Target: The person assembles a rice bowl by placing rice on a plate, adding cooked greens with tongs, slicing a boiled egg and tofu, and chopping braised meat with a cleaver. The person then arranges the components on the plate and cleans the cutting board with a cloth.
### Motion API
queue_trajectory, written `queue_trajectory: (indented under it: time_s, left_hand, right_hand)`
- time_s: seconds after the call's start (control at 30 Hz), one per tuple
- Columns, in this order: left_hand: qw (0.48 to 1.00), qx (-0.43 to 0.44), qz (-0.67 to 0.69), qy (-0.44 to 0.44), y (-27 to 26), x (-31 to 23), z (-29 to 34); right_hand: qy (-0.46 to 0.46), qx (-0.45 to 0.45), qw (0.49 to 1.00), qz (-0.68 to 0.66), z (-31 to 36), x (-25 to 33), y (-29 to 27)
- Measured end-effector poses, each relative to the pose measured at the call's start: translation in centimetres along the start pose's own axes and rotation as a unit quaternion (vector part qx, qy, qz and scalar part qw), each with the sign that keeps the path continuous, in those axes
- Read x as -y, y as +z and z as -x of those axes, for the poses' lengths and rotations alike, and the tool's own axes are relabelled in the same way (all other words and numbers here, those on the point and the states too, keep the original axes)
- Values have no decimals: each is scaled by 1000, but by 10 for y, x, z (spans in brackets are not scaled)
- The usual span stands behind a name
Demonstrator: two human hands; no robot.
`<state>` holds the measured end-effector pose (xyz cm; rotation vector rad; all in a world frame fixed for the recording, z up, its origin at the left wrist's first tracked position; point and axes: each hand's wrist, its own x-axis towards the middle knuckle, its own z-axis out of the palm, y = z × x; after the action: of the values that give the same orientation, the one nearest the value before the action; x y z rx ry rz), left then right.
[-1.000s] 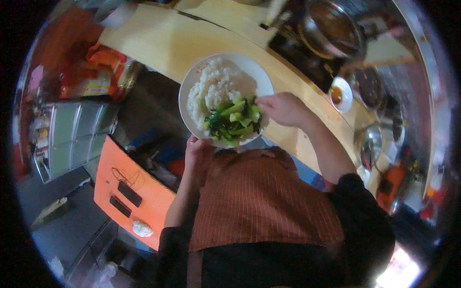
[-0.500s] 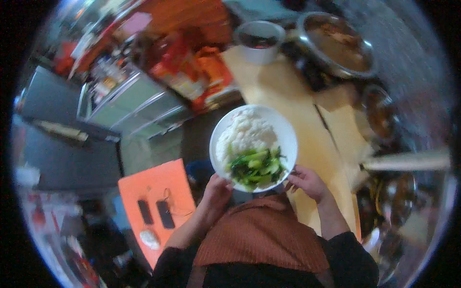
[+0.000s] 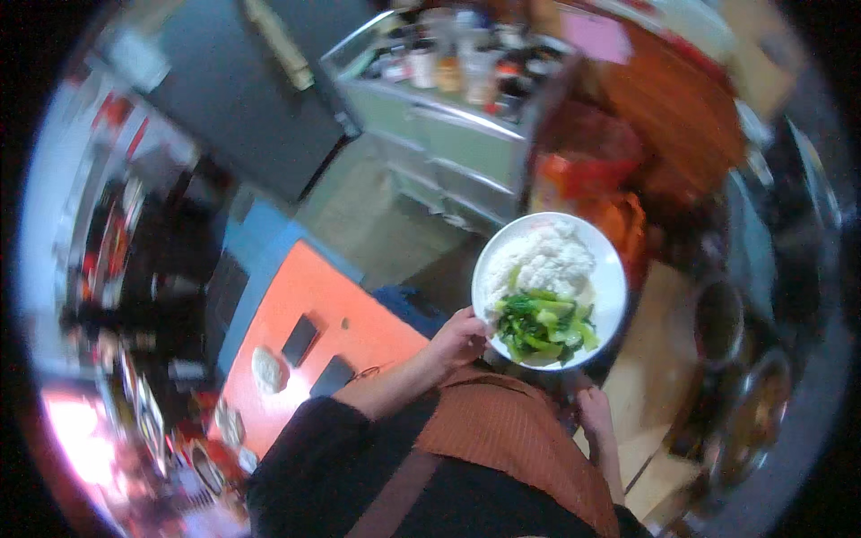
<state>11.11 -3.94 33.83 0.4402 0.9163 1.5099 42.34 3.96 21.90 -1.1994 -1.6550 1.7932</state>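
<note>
Left hand (image 3: 462, 337) grips a round white plate (image 3: 611, 291) at 8 o'clock, white rice (image 3: 549, 255) toward 12, green leafy vegetables (image 3: 543, 328) toward 6; right hand (image 3: 595, 416) near 5, grip unclear.

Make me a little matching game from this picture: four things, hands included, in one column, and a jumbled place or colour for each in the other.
Column one
1. Leafy vegetables
2. Rice
3. Apron
4. Left hand

Column two
A. Reddish-brown
B. White, heaped on the far part of the plate
C. At the rim, on the plate's lower left in the picture
D. Green, on the part of the plate nearer the wearer

Right pairs: 1-D, 2-B, 3-A, 4-C
</note>
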Motion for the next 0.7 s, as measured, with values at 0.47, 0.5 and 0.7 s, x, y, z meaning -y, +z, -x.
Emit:
queue_trajectory:
  time_s: [0.47, 0.5, 0.7]
  left_hand:
    - [895, -155, 212, 362, 210, 255, 282]
    - [891, -236, 243, 303, 237, 310, 325]
    - [852, -308, 239, 351, 263, 421, 344]
  right_hand:
    - [-136, 457, 829, 293, 257, 36, -191]
    - [-111, 503, 799, 310, 299, 24, -212]
    - [-82, 546, 757, 350, 333, 8, -274]
